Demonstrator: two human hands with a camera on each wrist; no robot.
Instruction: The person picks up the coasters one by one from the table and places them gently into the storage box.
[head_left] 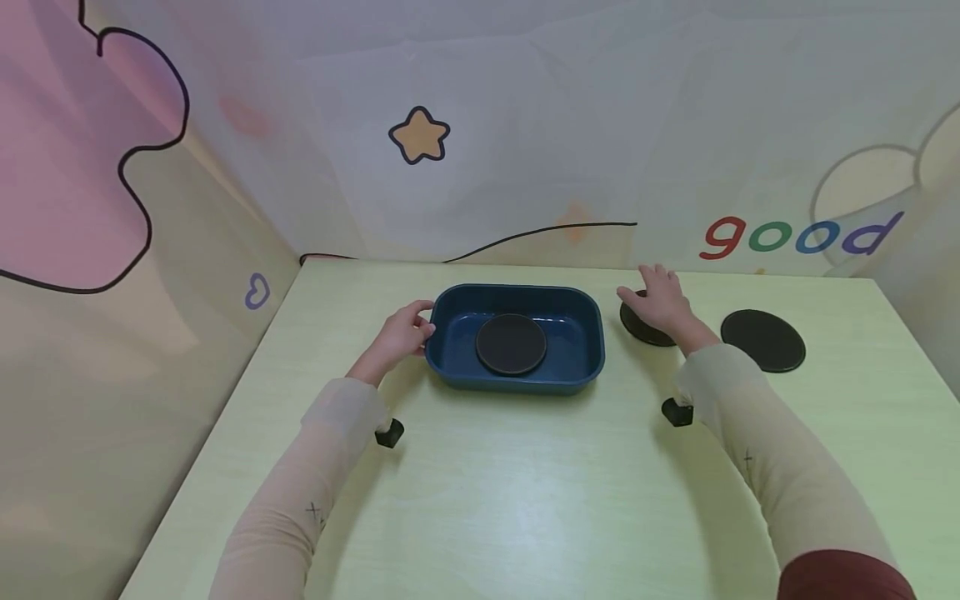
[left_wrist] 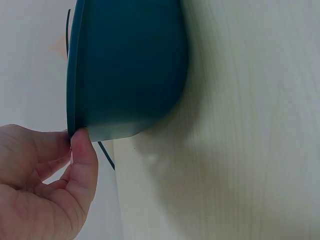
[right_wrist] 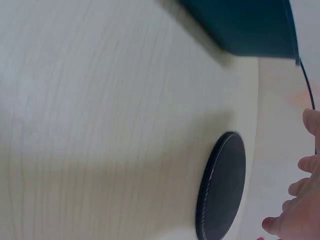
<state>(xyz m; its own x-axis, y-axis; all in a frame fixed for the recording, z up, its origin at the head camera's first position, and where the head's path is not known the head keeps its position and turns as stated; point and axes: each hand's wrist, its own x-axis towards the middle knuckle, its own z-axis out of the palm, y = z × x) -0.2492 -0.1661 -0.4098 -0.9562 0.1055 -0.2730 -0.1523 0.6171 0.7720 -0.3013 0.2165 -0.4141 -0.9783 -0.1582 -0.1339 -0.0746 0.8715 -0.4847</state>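
A dark blue rectangular dish (head_left: 517,386) stands on the table with one round black coaster (head_left: 511,344) lying flat inside. At its left end my left hand (head_left: 397,337) pinches the rim between thumb and fingers; the left wrist view shows this grip (left_wrist: 82,145) from the side. My right hand (head_left: 662,300), fingers spread, hovers over a second black coaster (head_left: 637,327) to the right of the dish, partly hiding it. In the right wrist view that coaster (right_wrist: 222,187) has a stitched edge and lies on the table, apart from the fingers (right_wrist: 300,187).
Farther right, a third black coaster (head_left: 763,340) lies flat on the pale wooden table (head_left: 510,483). A printed backdrop (head_left: 525,150) rises behind the table's back edge. Small black devices (head_left: 678,412) sit under both wrists.
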